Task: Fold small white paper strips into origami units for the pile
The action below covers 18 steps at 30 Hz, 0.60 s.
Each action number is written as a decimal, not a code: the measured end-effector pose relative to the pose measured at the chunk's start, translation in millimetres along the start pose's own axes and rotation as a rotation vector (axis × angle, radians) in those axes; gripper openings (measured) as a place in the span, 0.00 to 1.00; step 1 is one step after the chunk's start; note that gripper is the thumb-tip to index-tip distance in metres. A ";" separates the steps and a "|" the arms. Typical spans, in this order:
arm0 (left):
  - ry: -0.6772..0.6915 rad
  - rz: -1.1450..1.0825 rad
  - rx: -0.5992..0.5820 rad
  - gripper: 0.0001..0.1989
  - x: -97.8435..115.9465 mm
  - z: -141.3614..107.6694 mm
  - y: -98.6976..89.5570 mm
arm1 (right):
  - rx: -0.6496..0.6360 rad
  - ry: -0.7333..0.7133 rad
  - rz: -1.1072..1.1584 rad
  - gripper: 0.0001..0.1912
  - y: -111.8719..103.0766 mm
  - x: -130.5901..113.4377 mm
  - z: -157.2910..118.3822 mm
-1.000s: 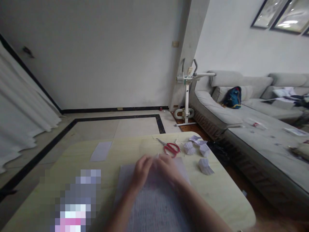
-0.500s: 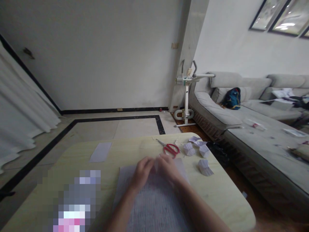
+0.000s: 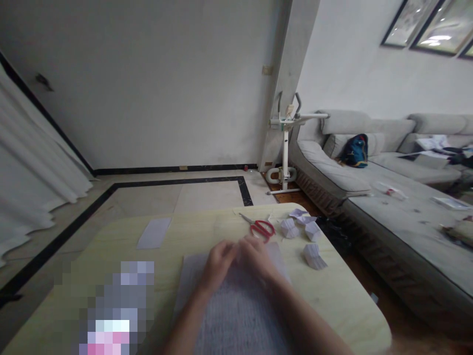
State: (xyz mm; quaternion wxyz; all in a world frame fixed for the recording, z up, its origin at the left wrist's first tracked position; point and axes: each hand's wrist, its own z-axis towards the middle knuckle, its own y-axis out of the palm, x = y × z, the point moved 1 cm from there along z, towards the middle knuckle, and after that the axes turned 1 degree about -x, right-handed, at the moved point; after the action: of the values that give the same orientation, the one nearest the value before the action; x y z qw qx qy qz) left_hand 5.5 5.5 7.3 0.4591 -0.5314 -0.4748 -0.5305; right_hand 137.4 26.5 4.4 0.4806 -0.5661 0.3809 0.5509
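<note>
Over a large printed sheet (image 3: 232,315), my left hand (image 3: 219,261) and my right hand (image 3: 255,256) meet at the fingertips. Both are closed in a pinch around a small piece of white paper, mostly hidden by the fingers and blurred. Just beyond my right hand lie red-handled scissors (image 3: 263,230), blades pointing to the far left. Several folded paper pieces (image 3: 289,229) sit to the right of the scissors, and one folded piece (image 3: 314,257) lies closer to me.
A white paper rectangle (image 3: 154,233) rests on the left of the wooden table (image 3: 340,301). A pixelated patch covers something at the near left. To the right stands a grey sofa (image 3: 414,217) with a blue bag (image 3: 355,151); a white exercise machine (image 3: 285,143) is behind the table.
My hands stay in nearly the same place. The small paper between my fingertips shows less now than half a second ago. Everything else on the table looks unmoved.
</note>
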 end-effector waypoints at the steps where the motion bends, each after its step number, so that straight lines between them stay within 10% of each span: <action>1: 0.006 -0.001 -0.009 0.15 -0.1 0.2 -0.1 | 0.001 0.006 -0.013 0.14 -0.4 -1.6 -0.5; 18: -0.076 -0.007 -0.088 0.17 3.2 -4.6 0.8 | 0.114 0.033 0.046 0.16 -3.2 0.5 3.0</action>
State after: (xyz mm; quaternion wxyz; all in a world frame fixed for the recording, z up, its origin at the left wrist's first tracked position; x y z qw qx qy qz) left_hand 5.7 0.9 10.6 0.4150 -0.5692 -0.4700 -0.5319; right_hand 139.8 30.3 4.5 0.4928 -0.5379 0.4325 0.5298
